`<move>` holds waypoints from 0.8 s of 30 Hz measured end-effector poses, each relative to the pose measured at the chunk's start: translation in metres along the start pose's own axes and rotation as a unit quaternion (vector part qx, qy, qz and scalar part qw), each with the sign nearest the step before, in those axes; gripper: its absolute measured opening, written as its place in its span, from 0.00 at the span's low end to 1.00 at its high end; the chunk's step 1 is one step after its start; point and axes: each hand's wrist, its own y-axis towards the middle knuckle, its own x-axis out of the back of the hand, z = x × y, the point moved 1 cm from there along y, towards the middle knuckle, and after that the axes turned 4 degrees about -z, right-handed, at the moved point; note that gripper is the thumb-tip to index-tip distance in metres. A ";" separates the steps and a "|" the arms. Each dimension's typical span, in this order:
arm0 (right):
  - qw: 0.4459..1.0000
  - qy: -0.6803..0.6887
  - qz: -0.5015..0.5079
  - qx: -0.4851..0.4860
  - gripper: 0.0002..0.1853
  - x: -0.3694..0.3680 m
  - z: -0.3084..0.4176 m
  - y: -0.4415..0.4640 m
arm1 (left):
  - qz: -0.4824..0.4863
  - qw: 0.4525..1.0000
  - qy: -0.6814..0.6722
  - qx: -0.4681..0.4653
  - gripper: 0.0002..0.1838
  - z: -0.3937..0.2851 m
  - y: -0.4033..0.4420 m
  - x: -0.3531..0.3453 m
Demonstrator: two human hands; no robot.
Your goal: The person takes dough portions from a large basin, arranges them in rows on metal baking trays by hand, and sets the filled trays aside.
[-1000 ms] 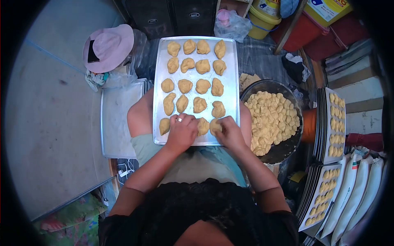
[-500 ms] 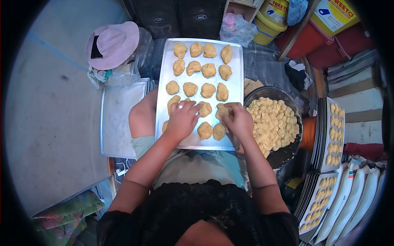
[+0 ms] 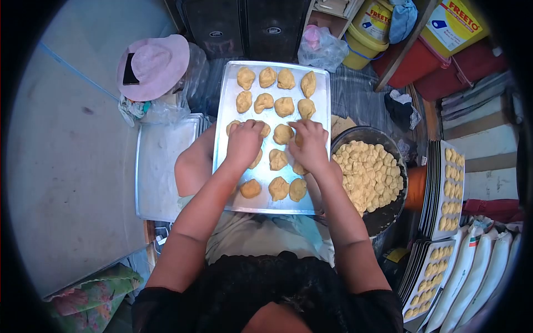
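A shiny metal tray (image 3: 308, 203) rests across my lap, with rows of rough yellow dough pieces (image 3: 284, 106) on it. My left hand (image 3: 244, 145) bends its fingers over a dough piece (image 3: 265, 130) in the middle row at the left, partly covering its neighbours. On the right side of that row, my right hand (image 3: 312, 145) curls its fingers and thumb round another dough piece (image 3: 300, 137). Some pieces beneath my hands and wrists are hidden. A dark round basin (image 3: 383, 221) heaped with cut dough lumps (image 3: 369, 175) stands to the right of the tray.
Stacked trays (image 3: 158, 166) lie at my left, below a pink hat (image 3: 158, 61). On the right stand stacks of trays with shaped dough (image 3: 449, 188) and several white sacks (image 3: 472, 272). Yellow buckets (image 3: 363, 44) and black cabinets (image 3: 272, 33) are at the back.
Both hands have moved forward on the tray, from the fourth row to the third. A bottom-row dough piece at the left now shows. The tray appears slightly lower in view.
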 end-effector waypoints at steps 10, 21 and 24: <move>0.997 0.022 0.006 0.077 0.20 -0.004 0.009 0.006 | -0.052 0.998 -0.032 0.018 0.22 0.002 -0.011 0.013; 0.992 0.015 0.117 0.047 0.21 -0.013 0.029 -0.042 | -0.076 0.988 -0.085 0.106 0.24 0.040 -0.004 0.010; 0.995 -0.001 0.057 0.086 0.26 -0.003 0.036 -0.045 | -0.111 0.991 -0.030 0.070 0.23 0.021 -0.019 0.026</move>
